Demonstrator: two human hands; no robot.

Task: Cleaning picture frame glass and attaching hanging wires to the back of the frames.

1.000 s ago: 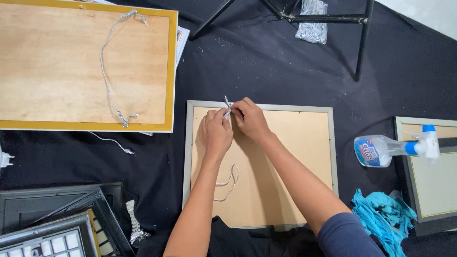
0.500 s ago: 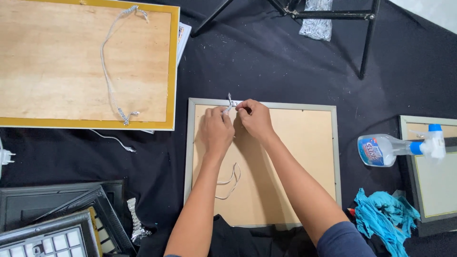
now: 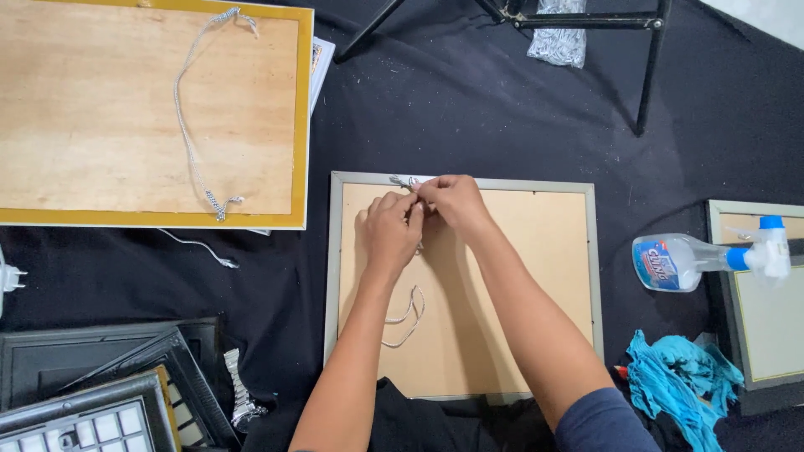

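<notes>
A grey picture frame (image 3: 335, 276) lies face down on black cloth, its tan backing board (image 3: 536, 259) facing up. Both my hands meet at the frame's top edge. My left hand (image 3: 389, 234) and my right hand (image 3: 452, 201) pinch a thin white hanging cord (image 3: 400, 180) whose end sticks out to the left over the frame's rim. A loose loop of the same cord (image 3: 406, 318) trails down across the backing board below my left wrist.
A large yellow-edged frame (image 3: 303, 125) with its own cord lies face down at upper left. Dark frames (image 3: 109, 377) are stacked at lower left. A spray bottle (image 3: 695, 261), a blue rag (image 3: 678, 377) and another frame (image 3: 754, 293) sit at right. Black stand legs (image 3: 649, 75) reach in above.
My hands have stayed at the top edge of the grey frame, working the cord with small finger moves. The view has shifted slightly.
</notes>
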